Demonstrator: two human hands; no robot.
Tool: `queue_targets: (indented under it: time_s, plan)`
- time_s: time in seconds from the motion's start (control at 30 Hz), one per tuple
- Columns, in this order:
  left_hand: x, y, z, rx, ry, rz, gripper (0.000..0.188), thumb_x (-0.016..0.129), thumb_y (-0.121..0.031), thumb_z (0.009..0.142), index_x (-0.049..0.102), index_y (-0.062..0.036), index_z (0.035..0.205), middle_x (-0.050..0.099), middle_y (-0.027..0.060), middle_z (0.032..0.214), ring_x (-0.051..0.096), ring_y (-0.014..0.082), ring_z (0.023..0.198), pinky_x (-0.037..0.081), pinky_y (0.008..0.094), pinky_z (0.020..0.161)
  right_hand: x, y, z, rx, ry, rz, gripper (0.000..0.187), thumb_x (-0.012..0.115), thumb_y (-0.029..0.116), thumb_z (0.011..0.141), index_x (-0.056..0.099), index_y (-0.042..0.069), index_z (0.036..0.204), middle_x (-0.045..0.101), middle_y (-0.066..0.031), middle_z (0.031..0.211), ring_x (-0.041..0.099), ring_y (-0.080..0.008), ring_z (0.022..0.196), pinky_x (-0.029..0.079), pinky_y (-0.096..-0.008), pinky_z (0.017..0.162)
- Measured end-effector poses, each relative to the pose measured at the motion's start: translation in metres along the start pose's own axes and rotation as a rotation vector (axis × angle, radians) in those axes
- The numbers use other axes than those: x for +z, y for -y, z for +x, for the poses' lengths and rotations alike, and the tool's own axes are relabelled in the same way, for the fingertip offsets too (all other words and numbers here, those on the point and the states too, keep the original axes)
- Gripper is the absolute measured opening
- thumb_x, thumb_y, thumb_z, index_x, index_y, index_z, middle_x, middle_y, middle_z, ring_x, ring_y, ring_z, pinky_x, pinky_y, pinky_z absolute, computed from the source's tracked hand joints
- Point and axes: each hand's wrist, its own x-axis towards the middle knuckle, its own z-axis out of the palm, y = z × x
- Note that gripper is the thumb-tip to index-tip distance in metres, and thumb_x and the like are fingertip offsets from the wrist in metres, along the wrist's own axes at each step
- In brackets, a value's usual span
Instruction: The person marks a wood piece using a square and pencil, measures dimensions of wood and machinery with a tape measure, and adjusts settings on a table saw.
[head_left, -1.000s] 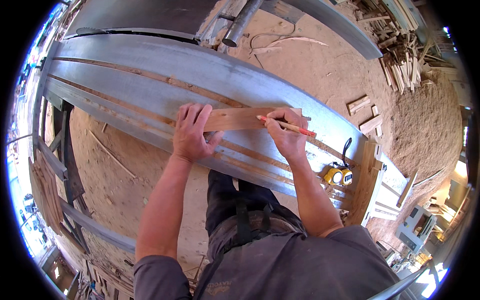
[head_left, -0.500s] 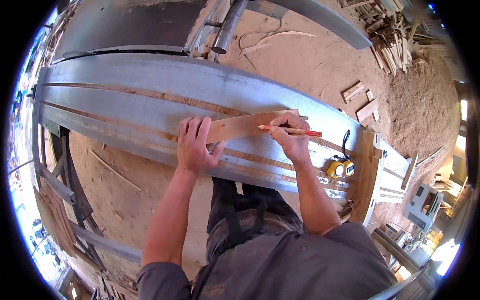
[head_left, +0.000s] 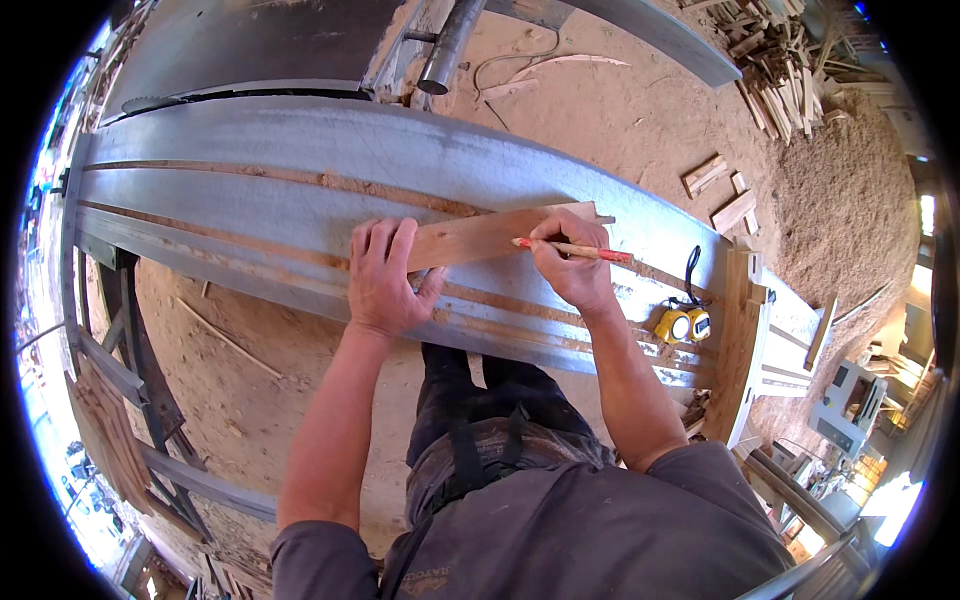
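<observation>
While your left hand (head_left: 384,282) clasped the wooden board (head_left: 472,238), your right hand (head_left: 576,272) pinched a pencil (head_left: 592,252). The counter (head_left: 260,135) lay beneath.

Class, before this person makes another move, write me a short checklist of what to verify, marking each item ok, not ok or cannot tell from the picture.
1. Wooden board steadied: ok, the left hand is on its left end.
2. Pencil in hand: ok, the right hand holds it, tip toward the left.
3. Pencil tip touching the board: cannot tell from this angle.
4. Yellow tape measure away from both hands: ok, it lies to the right on the metal table.
5. Table grooves free of sawdust: not ok, brown dust lies along them.
</observation>
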Motion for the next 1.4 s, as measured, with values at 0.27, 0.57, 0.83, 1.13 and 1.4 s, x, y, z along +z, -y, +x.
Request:
queue_targets:
  time_s: [0.27, 0.57, 0.83, 1.13, 1.4]
  plan:
    - [-0.0011, -0.0014, -0.001, 0.021, 0.001, 0.023, 0.062, 0.076, -0.025, 0.076, 0.055, 0.0016, 0.128, 0.057, 0.0181, 0.119, 0.05, 0.0396, 0.111, 0.043, 0.0502, 0.099, 0.0031, -0.0012, -0.0019, -0.01, -0.036, 0.008, 0.006, 0.062, -0.003, 0.077, 0.061, 0.002, 0.074, 0.064, -0.0073, 0.066, 0.054, -0.0112, 0.056, 0.043, -0.0291, 0.051]
    - [-0.0009, -0.0019, -0.0016, 0.032, -0.016, 0.025, 0.063, 0.077, -0.025, 0.076, 0.055, 0.0016, 0.128, 0.056, 0.0182, 0.119, 0.05, 0.0399, 0.11, 0.043, 0.0503, 0.099, 0.0029, 0.0004, -0.0032, 0.047, -0.014, 0.007, 0.004, 0.063, -0.001, 0.077, 0.061, 0.002, 0.074, 0.065, -0.006, 0.067, 0.055, -0.012, 0.058, 0.044, -0.0294, 0.054]
    - [-0.003, -0.0034, -0.0027, 0.028, -0.018, 0.038, 0.063, 0.078, -0.024, 0.075, 0.055, 0.0009, 0.128, 0.056, 0.0182, 0.118, 0.05, 0.0401, 0.11, 0.043, 0.0504, 0.099, 0.0019, 0.0021, -0.0017, -0.01, -0.015, -0.046, 0.004, 0.064, 0.002, 0.077, 0.062, 0.002, 0.074, 0.066, -0.0064, 0.067, 0.057, -0.0118, 0.059, 0.046, -0.03, 0.054]
    - [-0.0013, -0.0027, -0.0035, 0.035, -0.029, 0.035, 0.063, 0.077, -0.024, 0.076, 0.054, 0.001, 0.129, 0.056, 0.0178, 0.118, 0.051, 0.0397, 0.11, 0.043, 0.0497, 0.099, -0.001, -0.0019, -0.0028, -0.014, 0.021, -0.036, 0.003, 0.064, 0.002, 0.077, 0.063, 0.001, 0.074, 0.067, -0.0067, 0.067, 0.057, -0.0114, 0.059, 0.046, -0.0287, 0.055]
    - [0.0003, -0.002, -0.0031, 0.037, -0.027, 0.048, 0.063, 0.078, -0.024, 0.076, 0.054, 0.001, 0.13, 0.056, 0.018, 0.119, 0.051, 0.0394, 0.11, 0.043, 0.0499, 0.099, 0.0015, 0.004, -0.0024, 0.05, -0.027, 0.019, 0.004, 0.064, 0.0, 0.079, 0.065, 0.001, 0.075, 0.067, -0.0044, 0.067, 0.056, -0.0083, 0.059, 0.045, -0.0268, 0.053]
